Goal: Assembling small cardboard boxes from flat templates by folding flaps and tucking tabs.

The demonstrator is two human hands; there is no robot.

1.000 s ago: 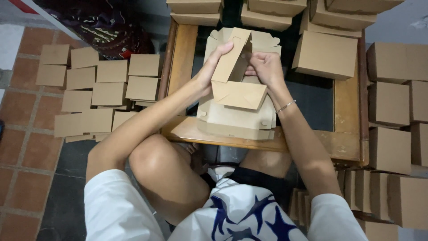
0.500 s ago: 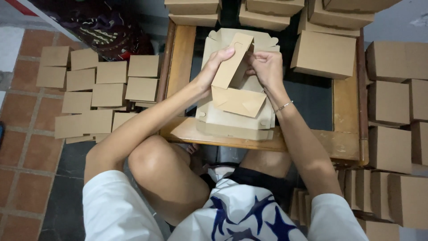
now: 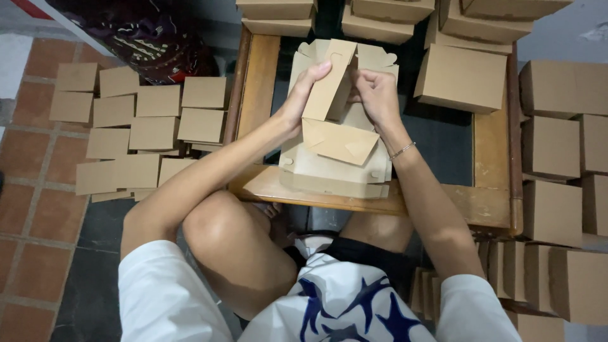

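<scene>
A low wooden table (image 3: 487, 209) with a dark inset top fills the middle of the view; its far edge is hidden under stacked folded kraft boxes (image 3: 462, 79), several of them cut off by the top of the frame. More closed brown boxes (image 3: 551, 149) stand in a column off the table's right edge, running out of view at the right and bottom. Off the left edge, on the terracotta tile floor (image 3: 28, 158), lie rows of flat square cardboard pieces (image 3: 136, 120), overlapping one another; behind them sits a dark patterned cloth bundle (image 3: 145, 38), partly cropped. None of the boxes shows a label or print.

At the table's near edge, towards its left corner, rests a pile of flat die-cut box blanks (image 3: 335, 174), its lower layers hard to count. Above that pile the half-folded kraft box (image 3: 339, 136) is held up, one long flap standing upright.

The left hand (image 3: 304, 95) pinches that upright flap, thumb behind it and fingers across its front. The right hand (image 3: 377, 95) is curled closed on the box's right side panel; its fingertips are hidden behind the cardboard. A thin bracelet (image 3: 402, 151) circles the right wrist.
</scene>
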